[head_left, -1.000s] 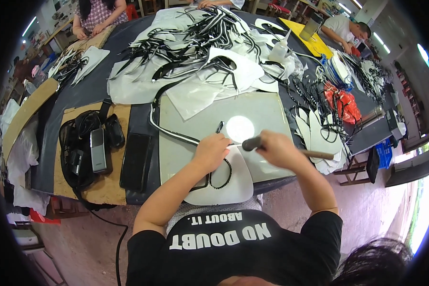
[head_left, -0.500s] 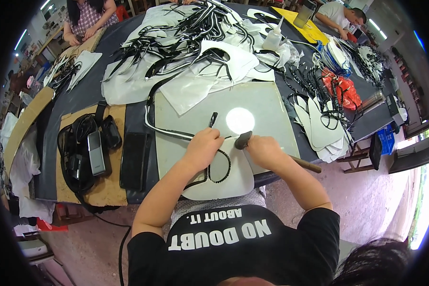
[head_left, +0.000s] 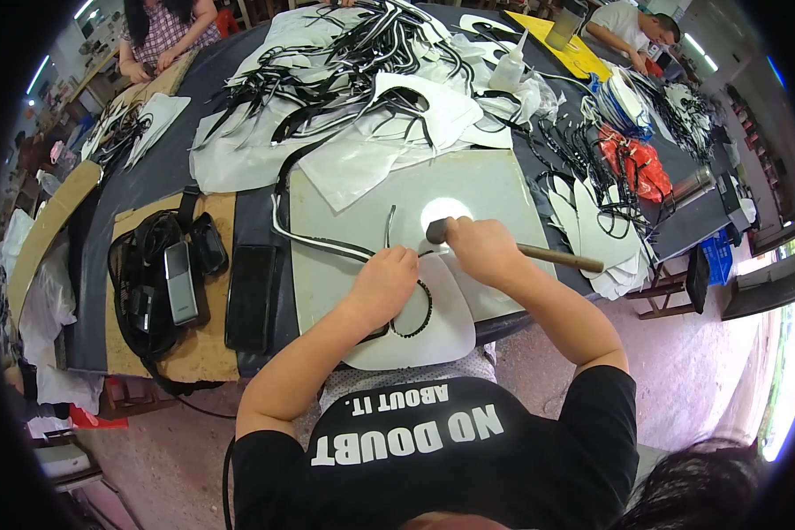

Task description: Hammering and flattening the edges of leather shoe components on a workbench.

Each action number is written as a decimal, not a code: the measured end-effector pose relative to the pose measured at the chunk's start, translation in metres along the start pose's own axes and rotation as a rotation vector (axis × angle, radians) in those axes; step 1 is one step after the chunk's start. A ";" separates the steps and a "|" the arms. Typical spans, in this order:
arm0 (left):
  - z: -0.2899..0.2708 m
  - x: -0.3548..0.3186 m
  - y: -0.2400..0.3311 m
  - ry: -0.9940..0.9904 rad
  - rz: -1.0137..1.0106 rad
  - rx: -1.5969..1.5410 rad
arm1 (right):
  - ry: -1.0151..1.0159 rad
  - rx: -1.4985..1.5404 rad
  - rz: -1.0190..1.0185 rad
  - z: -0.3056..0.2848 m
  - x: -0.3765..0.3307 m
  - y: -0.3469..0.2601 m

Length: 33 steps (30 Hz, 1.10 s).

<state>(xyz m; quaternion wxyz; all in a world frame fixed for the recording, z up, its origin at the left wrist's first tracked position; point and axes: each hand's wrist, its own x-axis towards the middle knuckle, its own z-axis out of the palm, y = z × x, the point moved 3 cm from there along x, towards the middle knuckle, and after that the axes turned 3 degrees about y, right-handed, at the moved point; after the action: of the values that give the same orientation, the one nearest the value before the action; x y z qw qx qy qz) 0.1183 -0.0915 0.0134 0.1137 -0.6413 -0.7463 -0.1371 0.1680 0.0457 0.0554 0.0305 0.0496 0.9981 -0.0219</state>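
White leather-like panel (head_left: 433, 322) lies at centre frame on the grey cutting board (head_left: 344, 256), overhanging the bench (head_left: 150, 177) edge. The left hand (head_left: 387, 281) presses fingers flat on it, pinning the black beaded trim (head_left: 420, 309) steady. The right hand (head_left: 481, 252) has fingers wrapped round a wooden-handled hammer (head_left: 539, 254), head low beside the trim.

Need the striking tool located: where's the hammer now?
Head view, centre-right: the hammer is gripped in the right hand, head down on the grey mat beside the left hand.
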 end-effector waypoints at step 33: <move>-0.045 -0.011 -0.027 -0.057 -0.340 -0.717 | 0.150 0.377 0.252 -0.006 -0.080 0.016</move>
<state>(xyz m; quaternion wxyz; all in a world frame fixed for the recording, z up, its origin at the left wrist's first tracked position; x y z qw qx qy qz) 0.0930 -0.1212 0.0506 -0.1627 -0.5110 -0.7496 -0.3880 0.2489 0.0546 0.0659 -0.0508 0.1799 0.9617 -0.2004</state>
